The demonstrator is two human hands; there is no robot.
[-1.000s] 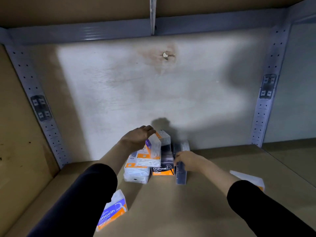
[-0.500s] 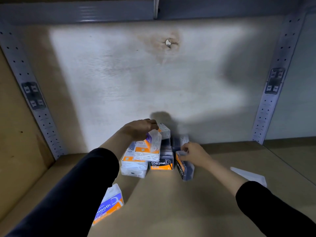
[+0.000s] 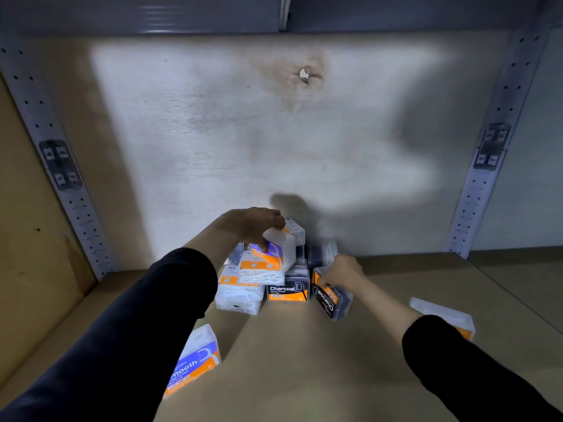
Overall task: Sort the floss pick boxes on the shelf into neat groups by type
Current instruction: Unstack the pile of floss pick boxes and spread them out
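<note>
Lower left, a Smooth box [image 3: 195,360] lies loose on the shelf [image 3: 304,367]. Centre, the left hand [image 3: 253,223] grips a white box [image 3: 278,249] atop the pale stack [image 3: 240,295]; the right hand [image 3: 341,271] clutches a tilted Charcoal box [image 3: 333,301]. Far right, a stray box [image 3: 444,318]. Sorting looks about half done.

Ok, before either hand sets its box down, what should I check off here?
1. Left hand grips white box: ok.
2. Right hand grips tilted Charcoal box: ok.
3. Upright Charcoal box stands beside it, ready to pair: ok.
4. White stack squared up: not ok, boxes lie askew.
5. Strays gathered: not ok, Smooth box and clear box lie apart from the groups.
</note>
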